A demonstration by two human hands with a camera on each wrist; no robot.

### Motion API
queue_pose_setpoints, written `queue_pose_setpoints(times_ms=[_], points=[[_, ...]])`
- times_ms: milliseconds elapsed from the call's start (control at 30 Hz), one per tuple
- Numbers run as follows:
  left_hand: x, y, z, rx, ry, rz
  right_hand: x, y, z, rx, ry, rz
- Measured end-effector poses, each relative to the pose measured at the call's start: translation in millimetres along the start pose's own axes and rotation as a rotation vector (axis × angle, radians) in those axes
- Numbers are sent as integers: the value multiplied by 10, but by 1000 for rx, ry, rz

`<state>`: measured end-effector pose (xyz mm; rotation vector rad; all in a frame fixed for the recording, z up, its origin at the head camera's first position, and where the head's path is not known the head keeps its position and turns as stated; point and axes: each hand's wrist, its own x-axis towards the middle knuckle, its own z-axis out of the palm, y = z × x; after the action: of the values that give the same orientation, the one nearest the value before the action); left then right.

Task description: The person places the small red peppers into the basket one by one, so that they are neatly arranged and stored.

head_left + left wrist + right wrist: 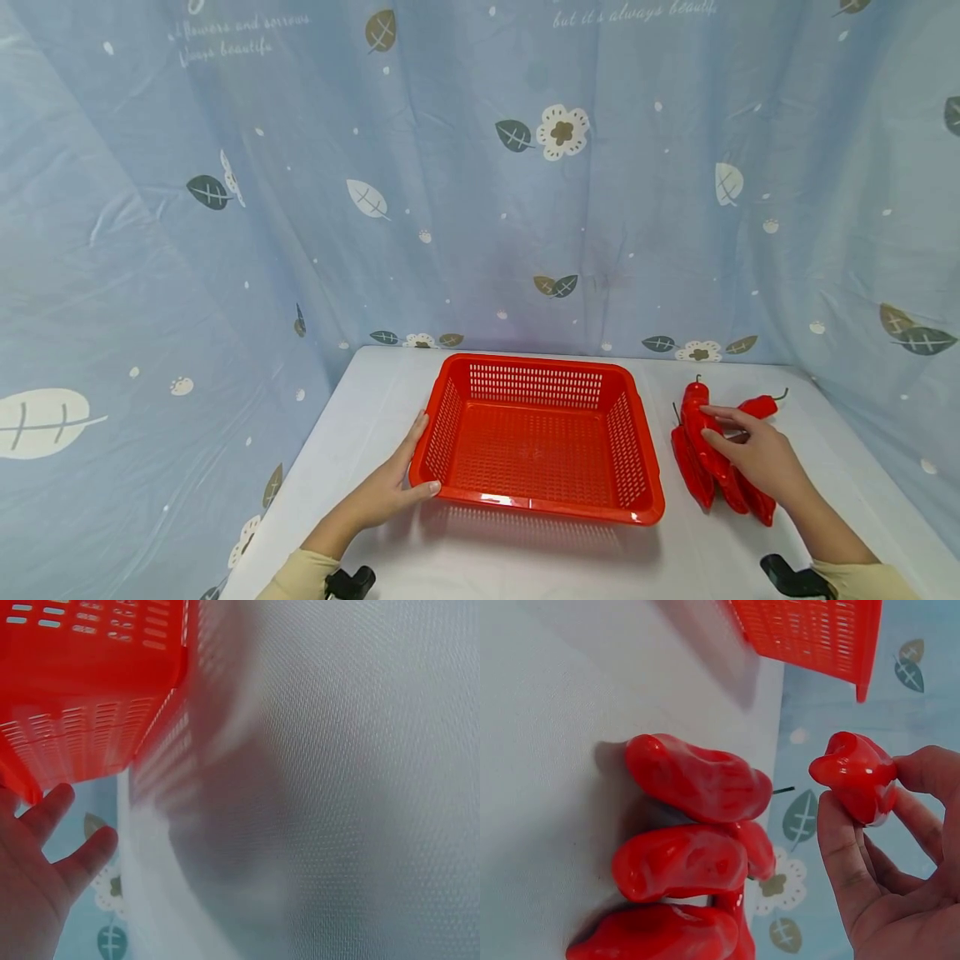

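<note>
A red plastic basket with slotted walls stands in the middle of the white table. At its left front corner my left hand holds the rim, thumb at the front and fingers along the left side. That hand appears beside the basket's wall in the left wrist view. Over on the right, my right hand pinches a glossy red pepper between thumb and fingers. In the right wrist view this pepper is raised above several other red peppers.
Several red peppers lie close together on the table, right of the basket, some with dark stems showing. A pale blue curtain with leaves and flowers hangs behind the table and along its sides.
</note>
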<state>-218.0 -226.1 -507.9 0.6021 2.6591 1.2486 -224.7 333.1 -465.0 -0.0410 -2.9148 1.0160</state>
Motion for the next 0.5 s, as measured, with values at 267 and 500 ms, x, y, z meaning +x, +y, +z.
queue_pose_setpoints(times_ms=[267, 500], points=[[7, -22, 31, -13, 18, -21, 11, -72, 39, 0, 12, -11], [7, -11, 44, -33, 32, -49, 33, -152, 54, -18, 31, -43]])
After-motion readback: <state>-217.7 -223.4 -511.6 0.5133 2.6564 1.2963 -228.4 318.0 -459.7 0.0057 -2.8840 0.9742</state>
